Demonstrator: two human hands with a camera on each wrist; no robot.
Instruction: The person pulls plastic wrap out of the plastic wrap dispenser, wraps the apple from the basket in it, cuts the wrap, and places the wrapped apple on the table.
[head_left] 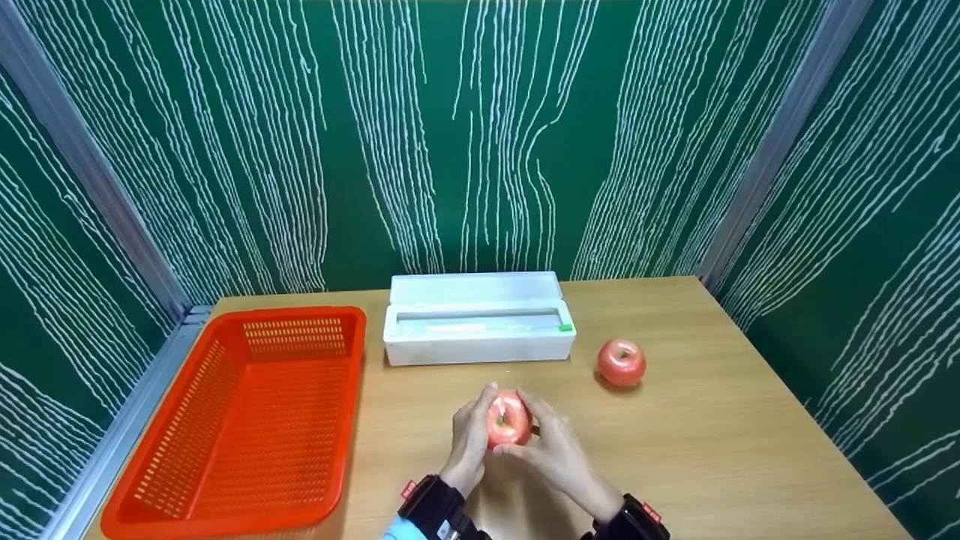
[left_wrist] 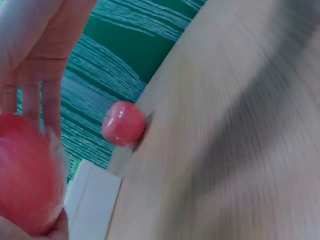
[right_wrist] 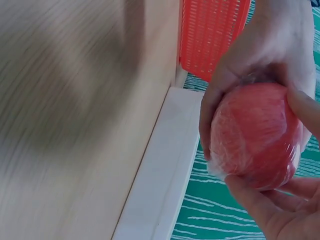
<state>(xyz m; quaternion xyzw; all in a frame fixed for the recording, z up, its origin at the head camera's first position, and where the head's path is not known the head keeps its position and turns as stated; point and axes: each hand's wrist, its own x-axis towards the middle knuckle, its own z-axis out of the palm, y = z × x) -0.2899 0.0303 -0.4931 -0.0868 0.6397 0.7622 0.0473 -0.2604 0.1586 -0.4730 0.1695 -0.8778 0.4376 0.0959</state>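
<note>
Between both hands is a red apple (head_left: 508,418), held above the table with its stem end up. Thin clear plastic film clings to this apple (right_wrist: 255,135), wrinkled along one side in the right wrist view. My left hand (head_left: 470,435) grips the apple from the left, its fingers curled round it. From the right, my right hand (head_left: 553,451) holds it between thumb and fingers. A second red apple (head_left: 622,363) sits on the table to the right, apart from both hands.
Behind the hands stands a white long box (head_left: 480,349) with its lid raised and a green piece (head_left: 565,328) on its front edge. An orange-red plastic basket (head_left: 349,420) is at the left. Green white-streaked panels (head_left: 375,150) enclose the wooden table (head_left: 720,450).
</note>
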